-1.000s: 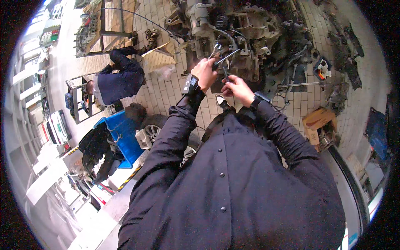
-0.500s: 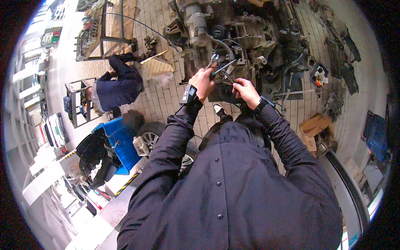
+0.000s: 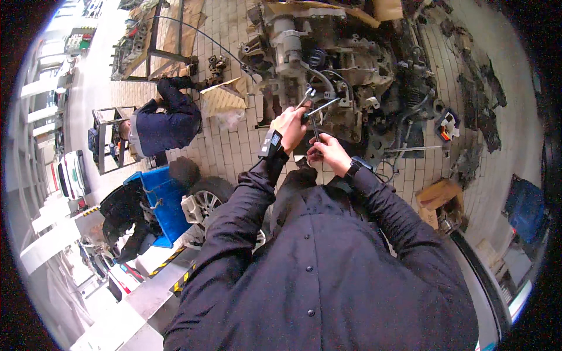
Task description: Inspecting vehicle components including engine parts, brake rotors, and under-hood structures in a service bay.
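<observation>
nearest the body, the right hand has swung in toward the left hand over the last half second and sits a little closer to the torso. its thumb and fingers pinch the lower end of a slender dark tool, which has turned from a clear slant to nearly straight ahead. the left hand, just ahead and to the left, is curled around an open-ended wrench, its jaw pointing away from the body, and a slim metal rod that slants out to the right. the far end of the dark tool now comes up to the rod, though whether they touch cannot be told. with this shift the handling seems to lie between the two hands, and no contact with the machinery can be made out.

beyond the fingertips lies a grimy engine assembly, with a ribbed hose arching just past the wrench. to the right of the right hand, a long thin bar lies over the tiled floor, and an open cardboard box stands nearer the right elbow. well off to the left of the left hand, a co-worker in dark clothing bends beside a metal frame.
</observation>
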Available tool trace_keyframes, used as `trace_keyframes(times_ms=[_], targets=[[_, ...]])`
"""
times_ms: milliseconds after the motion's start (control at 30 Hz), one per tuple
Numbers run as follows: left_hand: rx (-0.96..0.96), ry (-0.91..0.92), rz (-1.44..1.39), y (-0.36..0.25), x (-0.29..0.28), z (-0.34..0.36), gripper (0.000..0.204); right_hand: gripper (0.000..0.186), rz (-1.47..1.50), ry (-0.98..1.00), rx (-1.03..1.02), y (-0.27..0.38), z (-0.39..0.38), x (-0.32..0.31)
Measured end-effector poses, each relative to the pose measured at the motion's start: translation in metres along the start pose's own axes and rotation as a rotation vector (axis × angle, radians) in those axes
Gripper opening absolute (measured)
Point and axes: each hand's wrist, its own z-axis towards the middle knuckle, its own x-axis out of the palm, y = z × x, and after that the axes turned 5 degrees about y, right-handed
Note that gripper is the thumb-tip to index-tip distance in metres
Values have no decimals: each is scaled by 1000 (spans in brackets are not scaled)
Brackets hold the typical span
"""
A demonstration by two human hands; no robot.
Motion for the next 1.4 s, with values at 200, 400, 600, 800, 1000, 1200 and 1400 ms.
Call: trace_keyframes(times_ms=[200,400,600,800,1000,1200,1400], targets=[[54,62,-63,10,-11,-1,47,14,-106,-115,-32,4,-2,-3],[117,66,-170,34,-22,-3,51,19,-245,-222,-138,14,-9,-25],[39,-87,-310,87,-39,-40,56,17,-277,-264,-108,20,-14,-28],[-67,-247,-431,146,-44,-104,48,17,-197,-362,-156,2,-20,8],[-205,-377,-379,172,-20,-150,32,24,-52,-430,-228,-5,-10,43],[-350,-288,-518,172,-16,-168,38,27,8,-451,-315,12,19,52],[-186,-439,-438,184,-3,-174,35,26,4,-492,-271,21,29,40]])
